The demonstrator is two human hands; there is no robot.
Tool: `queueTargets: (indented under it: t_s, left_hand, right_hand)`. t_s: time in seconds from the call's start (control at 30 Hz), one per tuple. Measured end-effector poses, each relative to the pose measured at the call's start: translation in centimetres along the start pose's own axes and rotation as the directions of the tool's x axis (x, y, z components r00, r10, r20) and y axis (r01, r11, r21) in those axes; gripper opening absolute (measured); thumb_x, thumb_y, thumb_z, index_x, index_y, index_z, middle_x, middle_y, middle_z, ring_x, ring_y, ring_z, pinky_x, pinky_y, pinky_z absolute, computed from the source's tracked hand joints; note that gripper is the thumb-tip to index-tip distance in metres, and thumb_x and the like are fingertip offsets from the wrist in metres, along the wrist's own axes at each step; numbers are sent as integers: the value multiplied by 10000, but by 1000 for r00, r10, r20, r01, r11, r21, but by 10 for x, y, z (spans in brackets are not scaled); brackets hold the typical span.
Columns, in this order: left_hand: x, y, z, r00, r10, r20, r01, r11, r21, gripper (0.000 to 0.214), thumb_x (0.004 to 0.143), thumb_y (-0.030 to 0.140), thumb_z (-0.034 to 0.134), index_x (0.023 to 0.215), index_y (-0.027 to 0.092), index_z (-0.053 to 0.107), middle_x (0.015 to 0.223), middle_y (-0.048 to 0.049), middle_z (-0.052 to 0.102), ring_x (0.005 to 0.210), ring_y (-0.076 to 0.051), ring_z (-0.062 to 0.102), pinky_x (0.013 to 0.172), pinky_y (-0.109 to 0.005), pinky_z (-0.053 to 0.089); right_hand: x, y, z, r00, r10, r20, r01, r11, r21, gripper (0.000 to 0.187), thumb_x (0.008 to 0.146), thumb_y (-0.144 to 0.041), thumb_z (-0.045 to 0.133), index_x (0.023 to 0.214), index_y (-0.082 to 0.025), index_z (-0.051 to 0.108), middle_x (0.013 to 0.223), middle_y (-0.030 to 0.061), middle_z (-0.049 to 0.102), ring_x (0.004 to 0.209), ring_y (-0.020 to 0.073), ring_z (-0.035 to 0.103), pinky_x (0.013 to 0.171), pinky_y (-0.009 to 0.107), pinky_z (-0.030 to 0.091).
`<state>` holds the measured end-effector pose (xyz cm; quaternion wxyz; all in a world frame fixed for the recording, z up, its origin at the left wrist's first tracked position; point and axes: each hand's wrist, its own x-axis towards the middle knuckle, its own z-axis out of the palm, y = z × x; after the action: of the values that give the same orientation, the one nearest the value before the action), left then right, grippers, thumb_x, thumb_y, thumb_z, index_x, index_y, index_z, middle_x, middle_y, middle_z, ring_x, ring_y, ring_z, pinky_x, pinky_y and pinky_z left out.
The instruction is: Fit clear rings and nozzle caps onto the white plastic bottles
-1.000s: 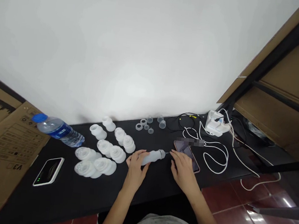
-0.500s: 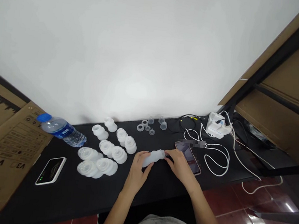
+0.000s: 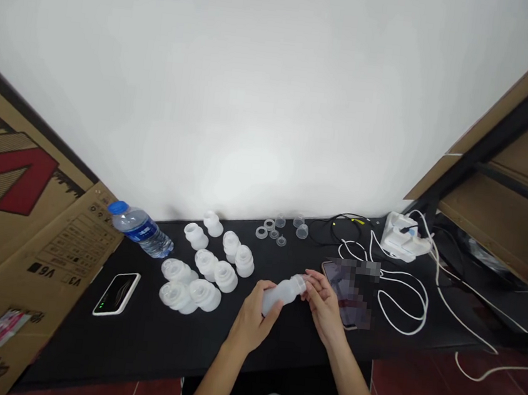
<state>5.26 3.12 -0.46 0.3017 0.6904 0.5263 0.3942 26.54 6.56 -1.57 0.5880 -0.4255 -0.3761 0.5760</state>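
Observation:
My left hand (image 3: 254,316) is wrapped round the body of a frosted white plastic bottle (image 3: 277,296), which it holds tilted above the table with the neck up and to the right. At that neck end sits a clear plastic top, and the fingers of my right hand (image 3: 323,304) close on it. The fingers partly cover what they grip. To the left, several similar frosted bottles (image 3: 206,295) stand in a cluster. Small clear rings (image 3: 261,232) and clear caps (image 3: 302,230) lie farther back near the wall.
A water bottle with a blue cap (image 3: 142,230) leans at left, near a white-edged device (image 3: 117,294) and a cardboard box (image 3: 64,252). At right lie a phone (image 3: 343,294), white cables (image 3: 404,303) and a white power adapter (image 3: 404,237) on the black table (image 3: 133,360).
The view has swung left, so everything sits farther right. The held bottle is tilted with its neck higher, and my right fingers have closed in around its top end.

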Motion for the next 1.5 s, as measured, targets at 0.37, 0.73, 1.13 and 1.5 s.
queueTargets:
  t_s: [0.37, 0.73, 1.13, 1.5]
  left_hand:
    - [2, 6, -8, 995, -83, 56, 88, 993, -85, 362, 1096, 528, 498, 1242, 244, 668, 1078, -72, 775, 908, -243, 756, 808, -365, 610]
    - [3, 7, 0, 984, 176, 8, -176, 984, 10, 316, 1092, 365, 552, 1381, 260, 627, 1279, -117, 720, 1192, -271, 712, 1025, -432, 602]
    - [4, 3, 5, 995, 101, -25, -100, 995, 15, 336, 1075, 405, 609, 1380, 266, 639, 1337, -128, 689, 1266, -296, 687, 1082, -468, 586]
    - [7, -2, 8, 988, 133, -79, -129, 991, 46, 375, 1080, 334, 617, 1454, 301, 621, 1418, -124, 669, 1347, -299, 644, 1149, -518, 556]
  right_hand:
    - [-5, -3, -9, 995, 26, 94, -20, 998, -66, 388, 881, -514, 892, 1159, -248, 842, 1001, 56, 745, 805, 197, 606, 763, 334, 529]
    - [-6, 15, -1, 999, -27, -35, 24, 996, -88, 502, 943, -702, 749, 827, -247, 570, 572, -77, 500, 434, 104, 413, 404, 219, 312]
    - [-4, 9, 2, 1000, -21, 21, 22, 999, -34, 484, 916, -686, 789, 846, -231, 638, 612, -52, 536, 487, 116, 461, 477, 250, 379]
    - [-3, 18, -7, 997, -54, 49, 56, 997, -51, 489, 983, -665, 727, 805, -219, 633, 566, -57, 473, 465, 101, 394, 461, 244, 318]
